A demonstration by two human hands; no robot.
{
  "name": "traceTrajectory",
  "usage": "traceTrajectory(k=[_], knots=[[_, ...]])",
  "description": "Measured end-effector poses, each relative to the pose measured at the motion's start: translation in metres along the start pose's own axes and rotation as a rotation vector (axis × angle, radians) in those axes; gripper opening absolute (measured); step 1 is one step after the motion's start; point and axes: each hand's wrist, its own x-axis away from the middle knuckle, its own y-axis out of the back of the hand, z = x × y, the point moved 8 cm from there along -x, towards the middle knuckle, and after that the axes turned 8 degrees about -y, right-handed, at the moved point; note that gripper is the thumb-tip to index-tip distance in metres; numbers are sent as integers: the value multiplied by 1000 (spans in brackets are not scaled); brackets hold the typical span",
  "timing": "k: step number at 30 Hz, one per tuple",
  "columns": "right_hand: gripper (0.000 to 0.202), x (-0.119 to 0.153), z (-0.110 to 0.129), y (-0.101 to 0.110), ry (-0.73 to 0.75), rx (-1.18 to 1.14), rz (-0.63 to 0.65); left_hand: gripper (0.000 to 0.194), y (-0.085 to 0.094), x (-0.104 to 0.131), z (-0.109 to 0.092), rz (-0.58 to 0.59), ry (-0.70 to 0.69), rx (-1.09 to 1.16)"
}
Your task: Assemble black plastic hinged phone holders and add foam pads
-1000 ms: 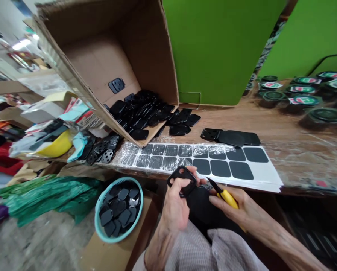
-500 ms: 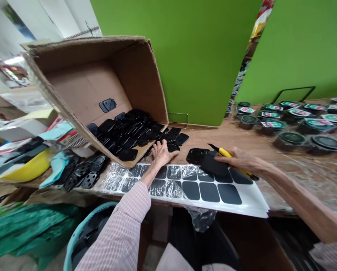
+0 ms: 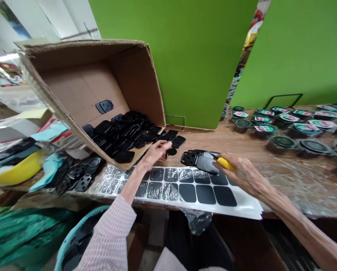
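Observation:
My left hand (image 3: 156,151) is closed beside the box opening, its thumb and fingers pinched at a small black plastic piece (image 3: 172,151), largely hidden by the fingers. Yellow shows between the fingers of my right hand (image 3: 236,169), which grips a yellow-handled cutter knife (image 3: 225,163). At this hand's fingertips is a smooth rounded-square black pad (image 3: 207,163), shining grey in the light. It overlaps a black plastic plate with holes (image 3: 189,157). Beneath both hands lies a white sheet of black rounded-square stickers (image 3: 205,193), partly under clear film.
A tipped cardboard box (image 3: 154,81) spills black plastic plates (image 3: 126,131) onto the wooden table (image 3: 213,139). Lidded tubs (image 3: 283,143) stand at right before green boards (image 3: 191,56). More black plates (image 3: 84,177) and a yellow bowl (image 3: 24,169) are at left; a teal basket (image 3: 64,241) stands below.
My left hand has lifted from the loose plates, its spread fingers now pinched together. My right hand has turned, tilting the pad so it catches the light; the knife blade is no longer plainly visible.

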Motion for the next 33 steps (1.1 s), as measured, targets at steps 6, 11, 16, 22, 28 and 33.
traceTrajectory(k=[6, 11, 16, 22, 28, 33], knots=[[41, 54, 61, -54, -471, -1029, 318, 63, -53, 84, -29, -144, 67, 1236], [34, 88, 73, -73, -593, -1291, 207, 52, -85, 129, -23, -199, 186, 1347], [19, 114, 94, -24, 96, -475, -224, 41, -92, 159, -10, -201, 372, 1190], [43, 145, 113, -27, 408, -160, -239, 57, -109, 188, -8, -54, 528, 1231], [46, 152, 108, -13, 420, -245, -76, 51, -123, 203, -3, 9, 519, 1216], [43, 152, 87, -5, 286, -380, 93, 37, -138, 215, -4, 178, 569, 1213]])
